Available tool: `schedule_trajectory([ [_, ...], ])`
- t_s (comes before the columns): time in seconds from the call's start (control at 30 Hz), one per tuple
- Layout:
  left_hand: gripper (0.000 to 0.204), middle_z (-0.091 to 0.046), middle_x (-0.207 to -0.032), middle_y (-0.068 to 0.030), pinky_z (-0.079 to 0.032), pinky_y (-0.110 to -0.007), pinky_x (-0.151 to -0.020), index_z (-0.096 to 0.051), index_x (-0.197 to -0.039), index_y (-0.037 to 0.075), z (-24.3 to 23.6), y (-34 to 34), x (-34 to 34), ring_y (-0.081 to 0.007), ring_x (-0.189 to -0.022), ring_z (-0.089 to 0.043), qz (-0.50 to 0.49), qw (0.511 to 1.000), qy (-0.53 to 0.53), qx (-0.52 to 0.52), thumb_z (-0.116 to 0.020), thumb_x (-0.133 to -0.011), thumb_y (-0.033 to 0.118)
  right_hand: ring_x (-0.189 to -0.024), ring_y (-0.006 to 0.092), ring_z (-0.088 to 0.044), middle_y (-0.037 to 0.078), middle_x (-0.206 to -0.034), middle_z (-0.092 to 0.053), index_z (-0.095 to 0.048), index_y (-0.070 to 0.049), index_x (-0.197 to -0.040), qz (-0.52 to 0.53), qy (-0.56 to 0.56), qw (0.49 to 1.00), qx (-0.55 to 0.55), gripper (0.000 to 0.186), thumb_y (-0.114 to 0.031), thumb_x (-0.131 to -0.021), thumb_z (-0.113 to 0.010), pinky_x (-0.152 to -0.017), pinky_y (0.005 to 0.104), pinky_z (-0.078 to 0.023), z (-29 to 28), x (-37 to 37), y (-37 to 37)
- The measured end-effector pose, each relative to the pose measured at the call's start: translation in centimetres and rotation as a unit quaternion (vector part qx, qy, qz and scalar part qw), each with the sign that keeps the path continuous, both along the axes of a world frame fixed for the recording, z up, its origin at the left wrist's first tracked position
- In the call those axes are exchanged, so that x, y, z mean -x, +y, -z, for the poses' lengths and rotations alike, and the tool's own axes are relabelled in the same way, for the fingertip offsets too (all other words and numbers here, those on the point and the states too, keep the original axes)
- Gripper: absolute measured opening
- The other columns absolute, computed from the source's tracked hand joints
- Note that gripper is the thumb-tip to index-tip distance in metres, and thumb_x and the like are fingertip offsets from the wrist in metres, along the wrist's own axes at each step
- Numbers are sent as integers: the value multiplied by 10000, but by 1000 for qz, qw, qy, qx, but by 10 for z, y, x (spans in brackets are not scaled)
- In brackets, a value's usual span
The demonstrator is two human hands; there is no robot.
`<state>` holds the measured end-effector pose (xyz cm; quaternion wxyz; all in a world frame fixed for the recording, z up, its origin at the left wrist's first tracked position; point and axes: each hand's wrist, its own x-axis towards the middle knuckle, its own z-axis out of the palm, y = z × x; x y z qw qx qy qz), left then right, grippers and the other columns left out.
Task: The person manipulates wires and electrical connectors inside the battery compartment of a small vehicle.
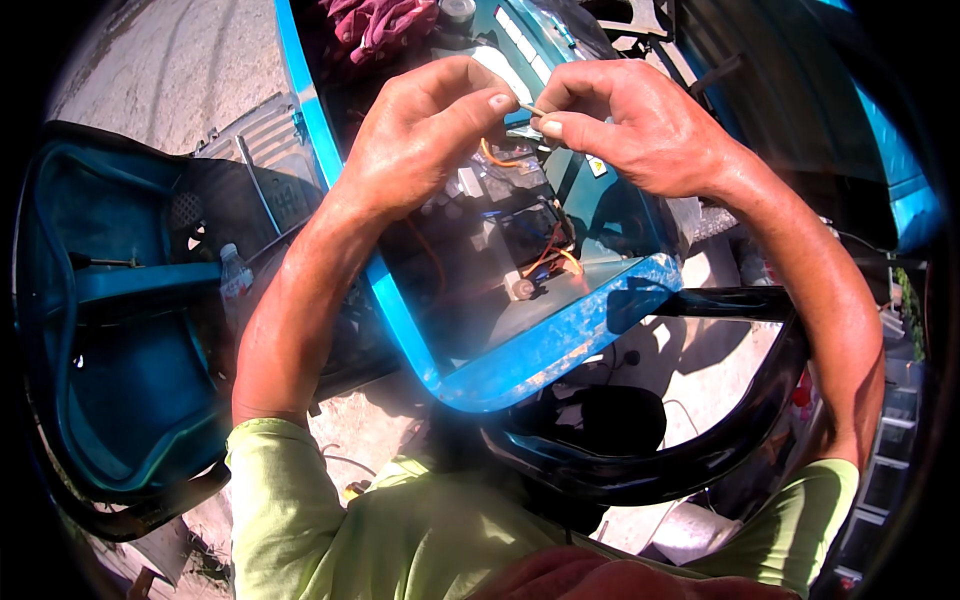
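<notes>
High over an open blue vehicle compartment [410,325], my two hands meet with fingertips nearly touching. My left hand [425,130] pinches one end of a thin, tan, wire-like piece [531,109]. The other end sits between the thumb and forefinger of my right hand [640,125]. Its exact kind is too small to tell. Below the hands, orange wires [548,262] run among dark and grey parts inside the compartment. The finger pads of both hands are hidden.
A black curved bar [640,480] crosses in front of me. At left stands a blue moulded shell [130,380], beside a clear plastic bottle [235,272]. A dark red cloth [380,28] lies at the compartment's far end. Pale concrete ground [170,60] shows far left.
</notes>
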<state>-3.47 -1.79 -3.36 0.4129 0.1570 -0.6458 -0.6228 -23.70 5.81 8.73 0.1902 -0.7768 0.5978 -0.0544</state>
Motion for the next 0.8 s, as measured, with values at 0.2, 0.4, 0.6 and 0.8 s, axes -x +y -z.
schedule_trajectory([
  [0.2, 198, -675, -856, -20, -326, -180, -504, -675, -1118, 43, 0, 0, -3, -13, -586, -447, -7, 999, 37, 0, -670, -1011, 210, -893, 310, -718, 196, -962, -725, -697, 4, -1099, 2, -50, 999, 4, 369, -341, -1021, -592, -840, 455, -563, 0, -2, -1],
  [0.4, 282, -719, -935, -61, -413, -211, -546, -683, -1180, 19, -1, -10, -7, -46, -631, -524, -28, 992, 97, -72, -687, -986, 225, -885, 324, -717, 205, -953, -729, -706, 5, -1084, 2, -24, 1000, -1, 365, -337, -1011, -600, -832, 453, -567, 3, 4, -2],
  [0.6, 414, -699, -870, -65, -500, -288, -692, -716, -1052, 1, -8, -1, -4, -101, -815, -621, -37, 994, -96, 46, -713, -976, 407, -761, 182, -627, 86, -800, -664, -686, 5, -978, -6, -10, 1000, 26, 288, -281, -1001, -659, -766, 372, -516, 4, -1, 2],
  [0.8, 293, -574, -740, 22, -353, -215, -553, -677, -986, 35, -2, 1, -2, -39, -636, -472, 26, 999, -20, 8, -654, -1028, 324, -747, 189, -620, 86, -786, -655, -680, -6, -954, 1, 1, 1000, 27, 332, -334, -1003, -658, -754, 376, -515, 5, -8, 3],
])
